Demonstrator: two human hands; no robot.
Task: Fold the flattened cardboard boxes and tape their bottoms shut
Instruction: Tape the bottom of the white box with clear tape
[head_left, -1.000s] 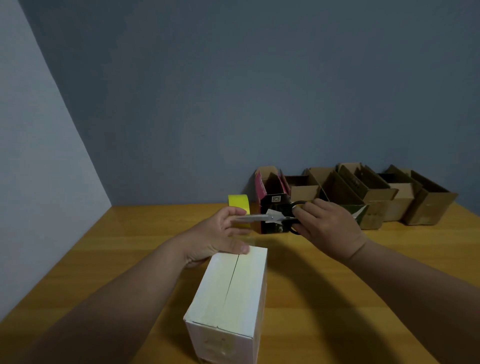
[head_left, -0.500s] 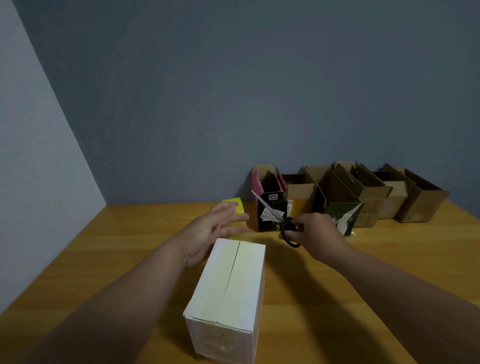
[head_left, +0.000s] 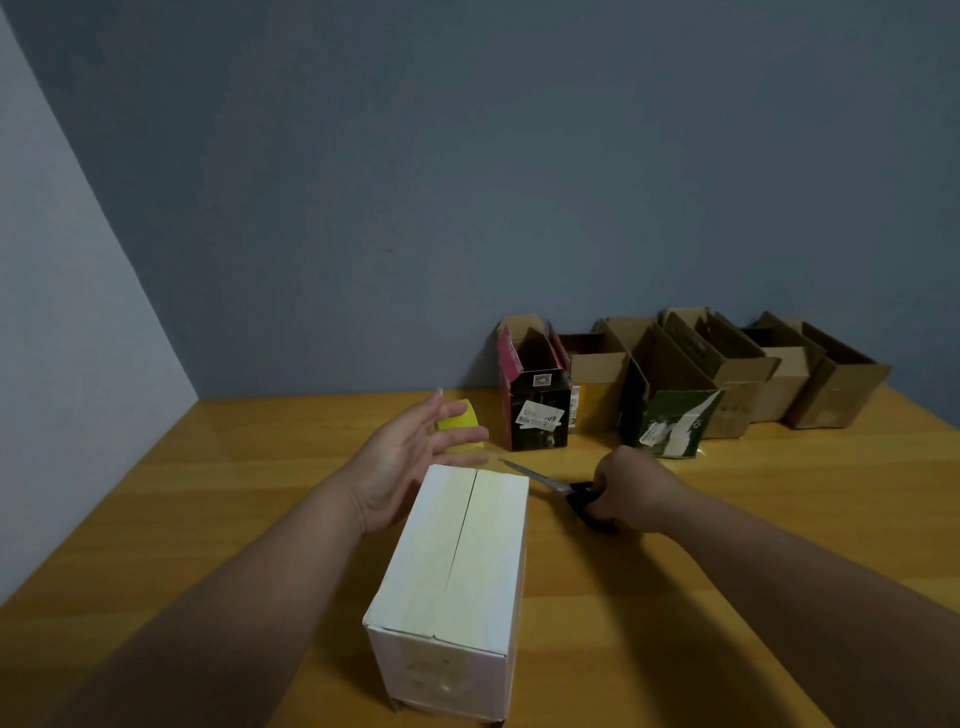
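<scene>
At lower centre of the frame, a white rectangular cardboard box (head_left: 457, 587) stands on the yellow-brown wooden table (head_left: 675, 597), its top flaps meeting along a middle seam. Just left of its far end, the left hand (head_left: 410, 457) hovers with fingers spread, grasping nothing. Right of the box, the right hand (head_left: 634, 491) clenches the black handles of metal scissors (head_left: 558, 488), whose blades point toward the box. Behind, a yellow tape roll (head_left: 460, 423) sits beside a row of open brown and printed cardboard boxes (head_left: 691, 374) along the wall.

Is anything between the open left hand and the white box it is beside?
Nothing visible. The left hand hangs open just beyond the white box, at its far left corner. The scissors, held by the right hand, lie off to the right.
</scene>
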